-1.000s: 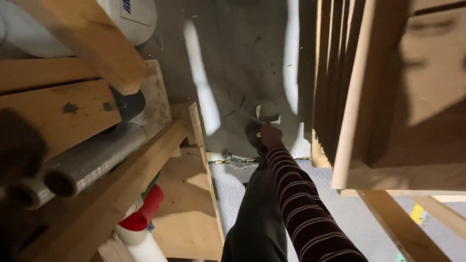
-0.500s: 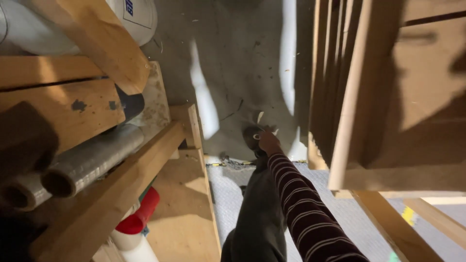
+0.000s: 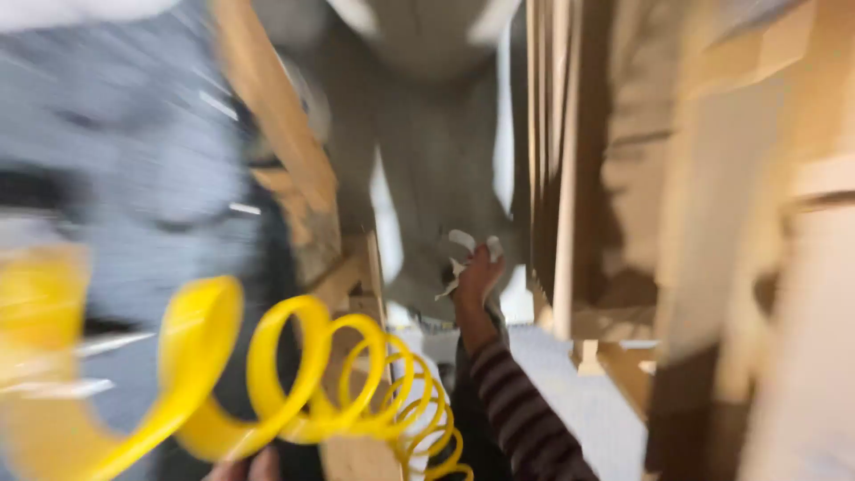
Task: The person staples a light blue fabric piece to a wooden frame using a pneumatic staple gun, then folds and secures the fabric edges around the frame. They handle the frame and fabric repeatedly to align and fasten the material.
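Grey concrete floor [image 3: 427, 169], flanked by pale upright timber studs [image 3: 563, 178]. Right hand [image 3: 476, 276] fingers clamped on white crumpled scrap [image 3: 461, 254]; coiled yellow plastic hose [image 3: 338, 383] near left hand [image 3: 249, 466], finger state indeterminable.

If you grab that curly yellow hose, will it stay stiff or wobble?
The yellow hose is coiled like a spring, so it would probably stretch, bounce and sag. It looks like thin plastic tubing, so likely light. The picture is blurry, so this is a guess.

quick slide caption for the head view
Right hand grips a pale crumpled scrap low between timber; yellow coiled hose blurs across.
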